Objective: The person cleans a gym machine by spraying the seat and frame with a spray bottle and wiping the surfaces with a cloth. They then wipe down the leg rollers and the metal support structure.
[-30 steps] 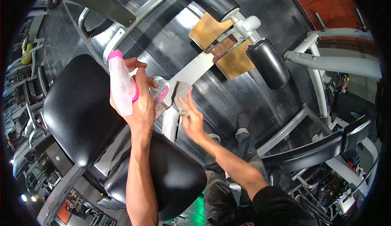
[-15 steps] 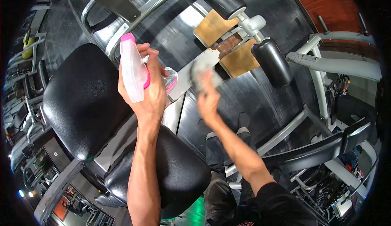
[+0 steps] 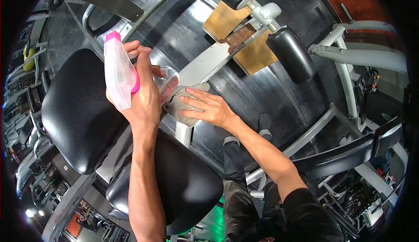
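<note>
My left hand [image 3: 147,93] is wrapped round the neck of a spray bottle [image 3: 117,74] with a whitish translucent head, a pink nozzle and a pink trigger. Its clear body with a printed label shows partly behind my fingers. With fingers spread flat, my right hand [image 3: 211,110] presses a grey cloth [image 3: 181,111] against the near end of a white metal beam [image 3: 203,65], close beside the bottle. Rust-brown bare patches mark the beam's far end. Black padded cushions [image 3: 83,107] of the exercise machine lie to the left of and beneath my left forearm.
Black foam rollers [image 3: 291,61] on a white bar stand at the beam's far end, above tan boards [image 3: 257,54] on the dark floor. To the right are white frame tubes [image 3: 345,67] and a black curved pad [image 3: 336,161]. My legs are below.
My right hand has drawn the cloth back along the beam, from near the rusty end to the near end by the bottle. My left hand and the bottle have shifted slightly left in view.
</note>
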Demonstrator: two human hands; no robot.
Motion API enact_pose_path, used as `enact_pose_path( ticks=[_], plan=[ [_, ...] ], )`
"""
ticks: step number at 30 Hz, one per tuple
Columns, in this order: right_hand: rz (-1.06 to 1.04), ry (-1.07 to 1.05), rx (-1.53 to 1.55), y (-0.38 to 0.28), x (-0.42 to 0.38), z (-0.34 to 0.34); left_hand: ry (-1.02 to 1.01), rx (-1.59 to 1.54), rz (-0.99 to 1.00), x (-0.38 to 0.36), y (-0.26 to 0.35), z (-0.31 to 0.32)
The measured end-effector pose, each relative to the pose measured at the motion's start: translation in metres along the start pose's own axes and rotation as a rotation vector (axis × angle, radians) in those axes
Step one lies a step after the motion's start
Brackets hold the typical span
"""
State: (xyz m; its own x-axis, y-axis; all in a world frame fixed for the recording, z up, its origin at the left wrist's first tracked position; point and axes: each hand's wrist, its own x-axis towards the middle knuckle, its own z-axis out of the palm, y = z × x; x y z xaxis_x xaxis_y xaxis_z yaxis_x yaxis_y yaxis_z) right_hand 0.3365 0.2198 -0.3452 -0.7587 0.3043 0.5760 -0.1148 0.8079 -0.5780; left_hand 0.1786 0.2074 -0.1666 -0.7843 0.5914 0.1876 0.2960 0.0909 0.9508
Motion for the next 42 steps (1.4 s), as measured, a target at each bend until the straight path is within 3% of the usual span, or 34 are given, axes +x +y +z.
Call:
enact_pose_path(
  ticks=[2,6,8,10,13,14,16,19,20,21,22,24,26,29,32,33,36,39,40,42],
  plan=[
    [0.037,0.005,0.043,0.001,-0.003,-0.003,-0.010,-0.028,0.009,0.001,-0.002,-0.001],
    [0.138,0.246,0.225,0.021,0.003,-0.019,0.007,-0.020,-0.005,0.001,0.001,-0.002],
    [0.710,0.246,0.060,0.042,0.015,-0.025,0.030,-0.019,0.018,0.001,0.002,-0.001],
    [0.793,0.246,0.076,0.047,0.029,-0.016,0.039,0.030,0.043,0.004,-0.002,-0.006],
    [0.371,0.039,0.307,0.021,0.045,-0.004,0.086,0.032,0.063,0.004,-0.002,-0.007],
    [0.286,-0.058,0.236,0.000,0.052,-0.006,0.106,0.019,0.067,0.004,-0.002,-0.006],
    [0.204,-0.115,0.208,-0.005,0.047,-0.009,0.078,0.051,0.061,0.003,-0.004,-0.009],
    [0.235,-0.115,0.057,0.054,0.036,-0.033,0.047,0.076,0.044,0.004,-0.004,-0.008],
    [0.351,-0.095,0.024,0.074,0.029,-0.040,0.043,0.074,0.025,0.003,-0.004,-0.008],
    [0.993,-0.148,0.408,0.078,0.040,-0.055,0.049,0.073,0.021,0.002,-0.004,-0.008],
    [0.568,0.109,-0.155,0.097,0.035,-0.040,0.043,0.063,0.006,0.002,-0.003,-0.007],
    [0.566,0.070,-0.110,0.088,0.032,-0.031,0.041,0.048,0.001,0.004,-0.002,-0.006],
    [0.430,-0.023,-0.112,0.054,0.043,-0.017,0.024,0.029,-0.010,0.003,-0.005,-0.007],
    [0.295,-0.022,0.122,-0.001,0.052,-0.014,0.016,0.046,-0.025,0.003,-0.005,-0.008],
    [0.115,-0.072,0.060,0.036,0.046,-0.021,0.014,0.022,-0.012,0.003,-0.005,-0.008],
    [0.122,-0.080,-0.016,0.053,0.045,-0.024,0.016,0.027,-0.012,0.004,-0.004,-0.008],
    [0.442,0.027,-0.038,0.090,0.036,-0.032,0.034,0.048,-0.036,0.001,-0.001,-0.004],
    [0.556,0.121,-0.089,0.076,0.036,-0.012,0.039,0.059,-0.047,0.000,-0.001,-0.002],
    [0.573,0.097,0.026,0.055,0.044,-0.010,0.039,0.058,-0.046,0.000,0.000,-0.002],
    [0.409,-0.002,0.131,0.018,0.049,-0.009,0.069,0.054,-0.060,0.001,0.000,-0.003]
  ],
)
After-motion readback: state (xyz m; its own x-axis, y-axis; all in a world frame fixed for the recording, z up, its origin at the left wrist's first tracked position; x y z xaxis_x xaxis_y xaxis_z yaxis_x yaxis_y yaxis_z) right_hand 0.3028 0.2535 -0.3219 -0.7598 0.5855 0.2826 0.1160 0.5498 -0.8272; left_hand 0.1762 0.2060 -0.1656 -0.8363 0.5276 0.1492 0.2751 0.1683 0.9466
